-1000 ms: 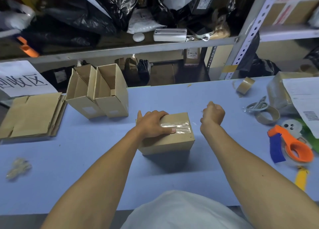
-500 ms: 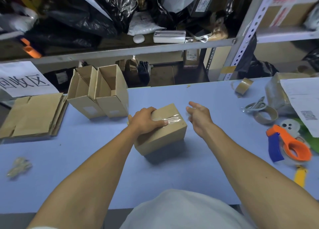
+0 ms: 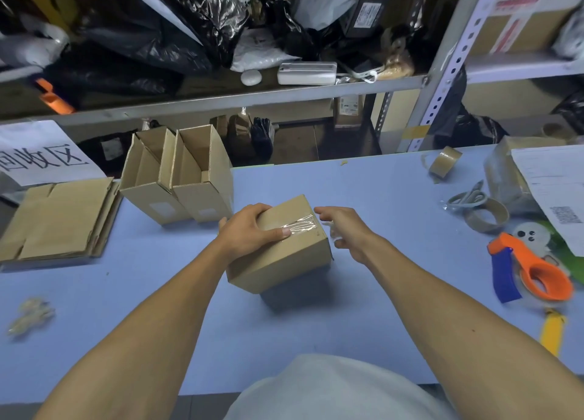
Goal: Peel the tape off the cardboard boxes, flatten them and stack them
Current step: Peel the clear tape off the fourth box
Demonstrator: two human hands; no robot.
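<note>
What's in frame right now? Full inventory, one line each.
Sealed box: 1, brown, table centre, clear tape on top
Open boxes: 2, brown, table's far left
Flattened cardboard: stack, brown, left edge
Crumpled tape: 1, clear, near left
Tape dispenser: 1, orange and blue, right
Tape rolls: 2, tan, far right
Table: blue
Left hand: grips the box top
Right hand: open, beside the box

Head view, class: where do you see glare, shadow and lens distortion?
Head view: glare glints on the clear tape atop the sealed box; the box casts a soft shadow on the blue table nearer the camera; wide-angle distortion bows the shelf edge and tilts the perforated upright.
</note>
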